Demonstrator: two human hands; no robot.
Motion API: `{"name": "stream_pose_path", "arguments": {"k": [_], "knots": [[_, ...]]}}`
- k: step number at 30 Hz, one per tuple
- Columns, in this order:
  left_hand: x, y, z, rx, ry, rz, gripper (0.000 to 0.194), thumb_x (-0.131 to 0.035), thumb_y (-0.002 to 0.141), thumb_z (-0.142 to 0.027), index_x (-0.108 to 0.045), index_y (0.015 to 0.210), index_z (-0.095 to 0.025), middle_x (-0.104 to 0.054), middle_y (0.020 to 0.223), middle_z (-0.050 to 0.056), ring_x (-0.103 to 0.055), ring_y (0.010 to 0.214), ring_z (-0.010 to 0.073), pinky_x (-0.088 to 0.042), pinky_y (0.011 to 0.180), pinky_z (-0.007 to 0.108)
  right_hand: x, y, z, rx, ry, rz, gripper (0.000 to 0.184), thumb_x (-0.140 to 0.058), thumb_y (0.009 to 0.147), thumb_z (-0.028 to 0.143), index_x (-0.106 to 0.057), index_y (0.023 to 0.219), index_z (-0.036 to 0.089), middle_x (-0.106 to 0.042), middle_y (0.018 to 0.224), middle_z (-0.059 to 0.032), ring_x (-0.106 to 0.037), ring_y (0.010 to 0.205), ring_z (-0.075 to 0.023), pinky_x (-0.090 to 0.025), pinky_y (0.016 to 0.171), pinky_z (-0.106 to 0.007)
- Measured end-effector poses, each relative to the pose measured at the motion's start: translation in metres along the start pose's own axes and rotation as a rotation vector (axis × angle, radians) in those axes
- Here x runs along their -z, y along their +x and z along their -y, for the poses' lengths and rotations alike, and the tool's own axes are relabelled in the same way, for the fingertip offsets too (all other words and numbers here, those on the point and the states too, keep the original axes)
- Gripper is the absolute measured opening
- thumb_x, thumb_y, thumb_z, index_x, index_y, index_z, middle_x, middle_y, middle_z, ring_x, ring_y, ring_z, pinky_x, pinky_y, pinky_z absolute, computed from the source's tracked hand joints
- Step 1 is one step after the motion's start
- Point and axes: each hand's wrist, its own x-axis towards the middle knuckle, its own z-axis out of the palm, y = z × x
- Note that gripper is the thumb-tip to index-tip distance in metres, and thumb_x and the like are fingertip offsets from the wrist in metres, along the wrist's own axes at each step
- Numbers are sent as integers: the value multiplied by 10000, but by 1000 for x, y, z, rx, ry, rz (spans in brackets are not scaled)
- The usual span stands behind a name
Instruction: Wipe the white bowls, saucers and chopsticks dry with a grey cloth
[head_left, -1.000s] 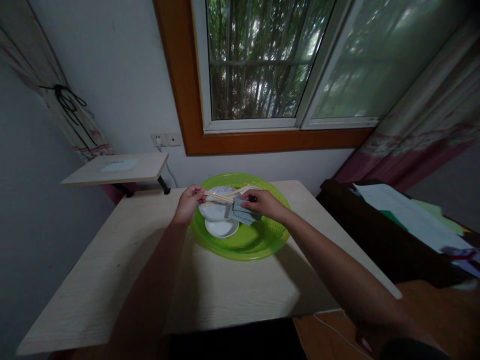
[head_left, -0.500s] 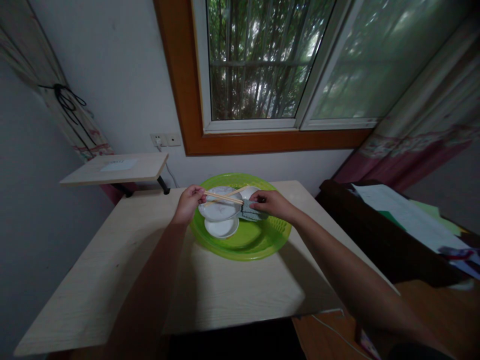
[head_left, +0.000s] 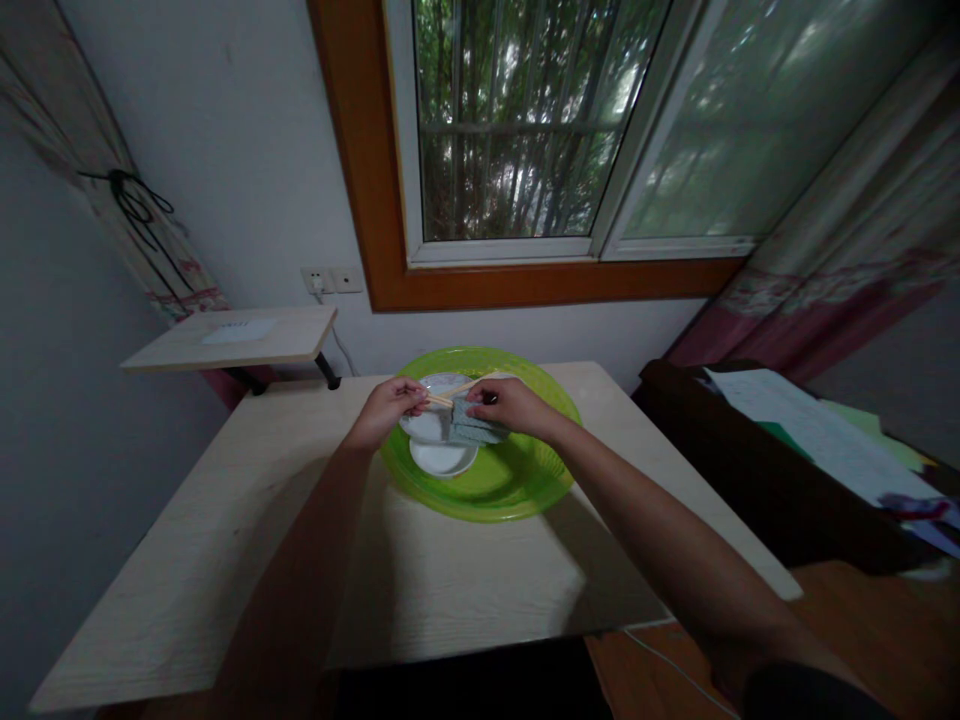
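My left hand [head_left: 391, 408] is closed around one end of a pair of light wooden chopsticks [head_left: 439, 400]. In my right hand [head_left: 511, 404] is a grey-green cloth [head_left: 472, 428], pinched over the chopsticks so that their far part is covered. Both hands are above a round green plastic basin [head_left: 495, 500]. Inside it are a white plate [head_left: 426, 424], a smaller white dish [head_left: 444, 458] in front, and another white dish behind my right hand, mostly hidden. Another chopstick [head_left: 474, 382] lies across the dishes.
The basin stands on a pale wooden table [head_left: 450, 580]. At the back left is a raised wooden shelf [head_left: 232, 340] with a paper on it. A dark piece of furniture with papers [head_left: 802, 425] is to the right. Wall and window are behind.
My right hand has slid the cloth left along the chopsticks, closer to my left hand. My left hand has shifted slightly to the right. The dishes and basin stay in place.
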Motion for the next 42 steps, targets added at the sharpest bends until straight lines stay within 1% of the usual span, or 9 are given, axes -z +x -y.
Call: {"name": "stream_pose_path", "arguments": {"k": [8, 13, 16, 19, 24, 28, 33, 38, 42], "knots": [[2, -1, 1, -2, 59, 142, 299, -861, 669, -358, -694, 813, -155, -700, 691, 47, -624, 607, 156, -484, 618, 272, -19, 20, 18, 90, -2, 14, 165, -749, 806, 235, -744, 958, 173, -749, 846, -28, -649, 743, -152, -453, 691, -240], [4, 0, 3, -21, 69, 137, 283, -834, 702, -366, -705, 833, -150, -704, 706, 50, -622, 625, 153, -481, 633, 267, -22, 17, 15, 85, 35, -3, 172, -759, 799, 254, -744, 953, 179, -758, 869, -32, -669, 769, -161, -465, 701, -247], [3, -1, 2, -34, 49, 70, 286, -835, 684, -356, -698, 819, -144, -698, 714, 49, -607, 614, 144, -471, 614, 258, -17, 10, 10, 64, 33, -13, 174, -750, 805, 262, -745, 956, 174, -759, 869, -40, -673, 766, -166, -466, 695, -252], [2, -1, 2, -47, -4, -19, 277, -827, 684, -349, -666, 790, -150, -658, 674, 25, -582, 588, 129, -455, 585, 241, -9, 0, 5, 28, -13, -15, 178, -748, 800, 276, -745, 942, 169, -742, 837, -34, -654, 747, -162, -454, 682, -251], [3, 0, 6, -78, -88, -103, 251, -800, 718, -322, -627, 802, -161, -633, 681, 2, -581, 595, 114, -461, 585, 221, 11, -18, -8, -66, -11, 57, 217, -729, 791, 323, -738, 936, 162, -731, 860, -44, -647, 759, -170, -473, 702, -266], [3, 1, 6, -86, -109, -126, 231, -786, 740, -301, -612, 807, -165, -628, 695, 1, -580, 599, 109, -473, 592, 222, 31, -29, -22, -127, -27, 99, 267, -724, 775, 370, -727, 943, 162, -734, 865, -56, -651, 764, -182, -485, 716, -285], [3, 1, 6, -92, -109, -131, 259, -797, 743, -325, -613, 829, -164, -632, 725, 3, -591, 623, 105, -492, 625, 230, 58, -37, -34, -218, -109, 173, 228, -727, 746, 371, -721, 880, 186, -736, 840, -35, -650, 752, -186, -480, 718, -284], [5, 3, 9, -123, -98, -110, 356, -830, 710, -417, -628, 852, -162, -649, 747, 4, -627, 662, 118, -526, 672, 259, 81, -37, -38, -314, -171, 82, 244, -721, 748, 394, -723, 878, 188, -735, 839, -47, -649, 772, -192, -464, 686, -275], [7, 4, 11, -101, -90, -80, 414, -862, 668, -452, -640, 855, -157, -685, 768, 19, -678, 705, 145, -554, 723, 295, 88, -32, -36, -334, -149, -71, 328, -705, 770, 472, -716, 918, 180, -714, 783, -40, -591, 662, -161, -414, 591, -261]]}}
